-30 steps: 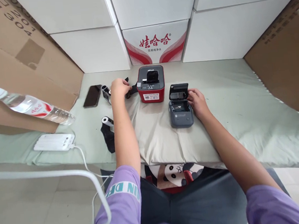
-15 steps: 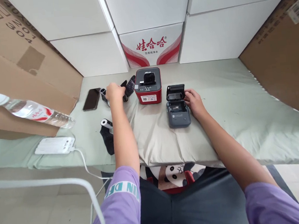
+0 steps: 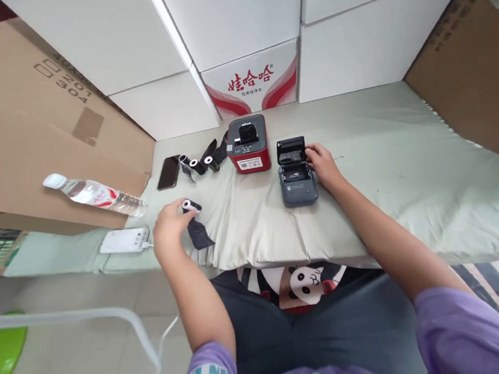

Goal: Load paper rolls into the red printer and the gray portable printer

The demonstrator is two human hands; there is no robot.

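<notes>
My left hand (image 3: 171,227) has its thumb and forefinger closed at a small label roll (image 3: 192,206), black outside with a white core. From this roll a loose black strip (image 3: 200,234) trails toward the front edge. With its fingertips, my right hand (image 3: 323,165) grips the right side of the raised lid (image 3: 291,150) of a dark grey portable label printer (image 3: 299,189). The printer's roll compartment stands uncovered. Several more black rolls (image 3: 197,166) with unwound strips lie behind my left hand, beside a red and black printer (image 3: 248,146).
A phone (image 3: 169,172) lies left of the rolls. Farther left are a water bottle (image 3: 95,194) and a white power bank (image 3: 124,241) with a cable. White boxes (image 3: 248,84) line the back; cardboard boxes (image 3: 48,112) stand at both sides of the cloth-covered surface (image 3: 389,167).
My left hand has left the rolls at the back and come nearer to me, onto the front roll. My right hand stays at the printer lid. The view has shifted and tilted slightly.
</notes>
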